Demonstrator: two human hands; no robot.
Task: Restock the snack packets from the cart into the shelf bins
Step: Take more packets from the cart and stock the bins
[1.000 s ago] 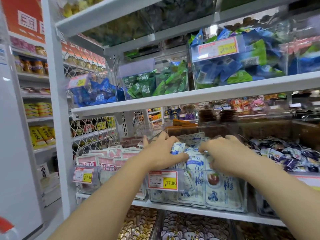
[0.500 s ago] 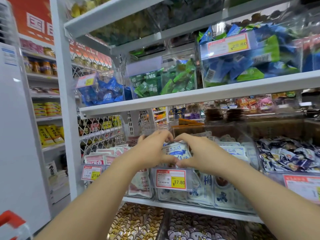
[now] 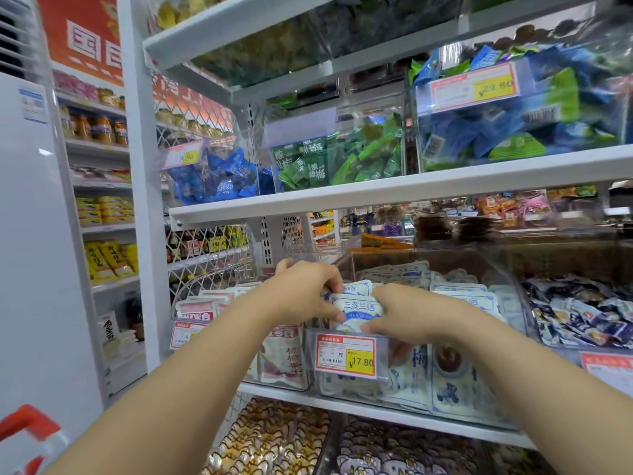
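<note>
Standing upright at the near front edge of the clear bin (image 3: pixel 513 289), the white-and-blue packet (image 3: pixel 358 311) was pinched from both sides, flat face toward the camera, long axis roughly vertical. The left hand (image 3: pixel 305 296) clamped its left edge, the right hand (image 3: pixel 400 317) its right edge and lower corner, so neither was really nearer; the packet sat dead between them. More of the same packets lay flat further back and to the right in that bin. Just below was the yellow price tag (image 3: pixel 346 358). My guess: it only needed pushing straight down behind the bin's front wall. Pink-labelled packets (image 3: pixel 198 308) sat in the bin to the left, and the red cart handle (image 3: pixel 27 423) poked in near bottom left.
</note>
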